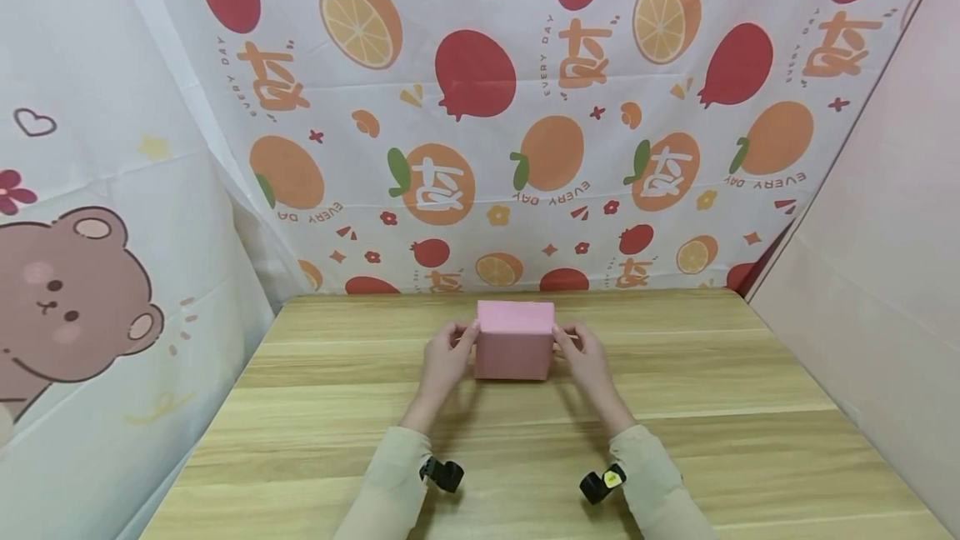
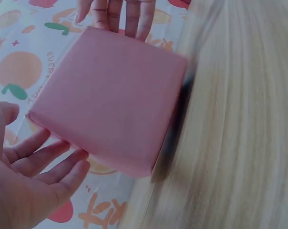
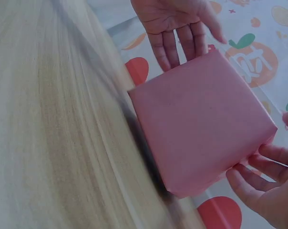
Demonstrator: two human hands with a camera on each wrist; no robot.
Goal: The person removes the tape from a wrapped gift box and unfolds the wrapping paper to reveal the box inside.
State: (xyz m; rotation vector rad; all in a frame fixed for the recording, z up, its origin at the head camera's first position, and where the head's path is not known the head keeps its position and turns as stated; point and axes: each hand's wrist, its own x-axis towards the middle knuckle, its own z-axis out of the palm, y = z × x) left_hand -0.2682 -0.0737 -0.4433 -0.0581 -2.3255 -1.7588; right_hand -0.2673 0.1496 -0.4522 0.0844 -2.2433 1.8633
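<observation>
Behind wood-grain table [image 1: 517, 457], fruit-print cloth [image 1: 476, 73]; pink box [image 1: 513, 352] between hands [image 1: 446, 354]

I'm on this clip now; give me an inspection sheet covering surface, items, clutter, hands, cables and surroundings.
Surface: wood-grain table.
Job's things: one pink box, toward the table's far edge; whether its base touches the table is unclear.
Clutter: nothing seen.
Hands: left hand and right hand touch opposite sides of the box; a small black device sits at each sleeve.
Cables: nothing seen.
Surroundings: fruit-print cloth behind, bear-print cloth left, pale cloth right.
</observation>
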